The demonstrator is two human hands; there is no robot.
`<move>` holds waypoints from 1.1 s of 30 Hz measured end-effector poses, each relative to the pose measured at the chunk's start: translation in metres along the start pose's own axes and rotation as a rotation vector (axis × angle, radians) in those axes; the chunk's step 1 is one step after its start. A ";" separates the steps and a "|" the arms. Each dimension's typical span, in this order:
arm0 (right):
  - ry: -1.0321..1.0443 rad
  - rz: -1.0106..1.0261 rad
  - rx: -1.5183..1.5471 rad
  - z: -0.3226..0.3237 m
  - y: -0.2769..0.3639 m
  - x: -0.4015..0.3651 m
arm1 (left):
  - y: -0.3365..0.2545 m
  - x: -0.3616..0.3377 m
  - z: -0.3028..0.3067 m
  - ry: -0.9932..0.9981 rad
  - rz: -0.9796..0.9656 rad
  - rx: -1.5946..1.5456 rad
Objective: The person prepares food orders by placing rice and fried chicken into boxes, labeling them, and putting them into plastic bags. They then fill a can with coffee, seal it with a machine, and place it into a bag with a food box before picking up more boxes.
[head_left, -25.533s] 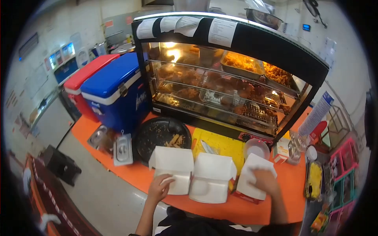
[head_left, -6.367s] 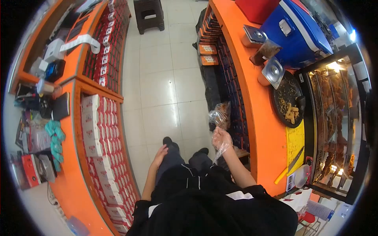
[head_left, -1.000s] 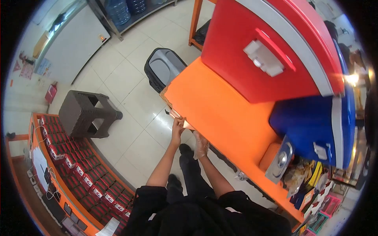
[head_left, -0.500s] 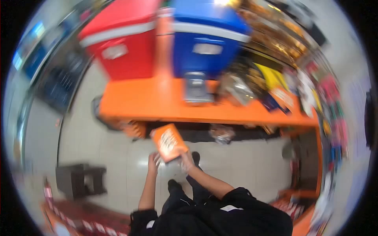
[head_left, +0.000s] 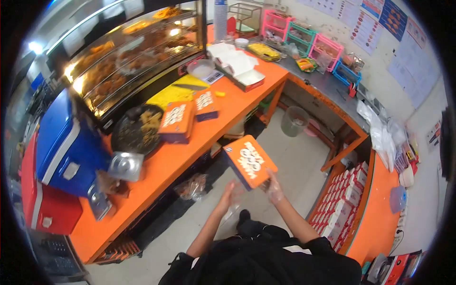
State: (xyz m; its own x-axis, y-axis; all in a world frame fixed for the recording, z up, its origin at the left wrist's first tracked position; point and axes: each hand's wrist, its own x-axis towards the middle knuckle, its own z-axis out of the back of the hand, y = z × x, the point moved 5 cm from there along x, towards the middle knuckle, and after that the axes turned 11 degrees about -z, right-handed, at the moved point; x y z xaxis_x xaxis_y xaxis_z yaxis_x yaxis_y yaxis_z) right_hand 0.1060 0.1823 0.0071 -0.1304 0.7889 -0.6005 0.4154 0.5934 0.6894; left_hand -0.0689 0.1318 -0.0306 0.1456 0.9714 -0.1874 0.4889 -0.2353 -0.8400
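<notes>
A closed orange box (head_left: 251, 160) with white lettering and dark purple sides is held out over the floor. My right hand (head_left: 274, 188), in a thin clear plastic glove, grips it at its lower right corner. Just below the box's left side is my left hand (head_left: 230, 194), also in a clear glove, its fingers pointing up and loosely apart. Two similar boxes, a larger orange box (head_left: 176, 118) and a smaller orange box (head_left: 206, 103), sit on the orange counter (head_left: 166, 166) beside a black pan (head_left: 137, 130) of fried pieces.
Behind the counter stands a lit display case (head_left: 137, 52) of fried food. A blue cooler (head_left: 71, 137) and red cooler (head_left: 57, 209) are at left. An open white carton (head_left: 237, 66) lies farther along. Shelves of red-and-white boxes (head_left: 339, 209) stand right, near a bin (head_left: 294, 121).
My view has swung to the right, bringing the display case, the boxes on the counter and the corner shelves into sight. The orange box has moved along in my right hand.
</notes>
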 end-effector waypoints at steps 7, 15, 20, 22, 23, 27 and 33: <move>0.429 -0.042 -0.172 -0.110 0.124 0.115 | -0.133 0.174 -0.031 -0.566 -0.669 0.119; 0.660 0.103 -0.980 -0.166 0.234 0.204 | -0.200 0.269 0.136 -0.904 -0.634 0.522; 0.780 0.157 -1.065 -0.130 0.337 0.307 | -0.214 0.278 0.113 -1.291 -0.401 1.148; 0.614 0.194 -1.067 -0.118 0.406 0.351 | -0.244 0.292 0.052 -1.476 -0.339 1.526; 0.563 0.142 -0.859 -0.116 0.437 0.371 | -0.247 0.304 0.034 -1.487 -0.313 1.534; 0.307 0.384 -0.503 -0.110 0.530 0.531 | -0.206 0.393 0.019 -1.040 -0.785 0.751; 0.353 0.285 -0.902 -0.198 0.505 0.740 | -0.134 0.548 -0.012 -0.783 -0.530 0.413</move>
State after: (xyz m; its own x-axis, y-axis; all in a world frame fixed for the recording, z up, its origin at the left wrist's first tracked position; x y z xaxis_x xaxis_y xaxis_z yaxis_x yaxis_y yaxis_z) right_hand 0.0412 1.0973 -0.0083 -0.4526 0.8352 -0.3124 -0.3444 0.1594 0.9252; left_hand -0.0441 0.6954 -0.0143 -0.6760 0.7297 0.1027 -0.0280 0.1138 -0.9931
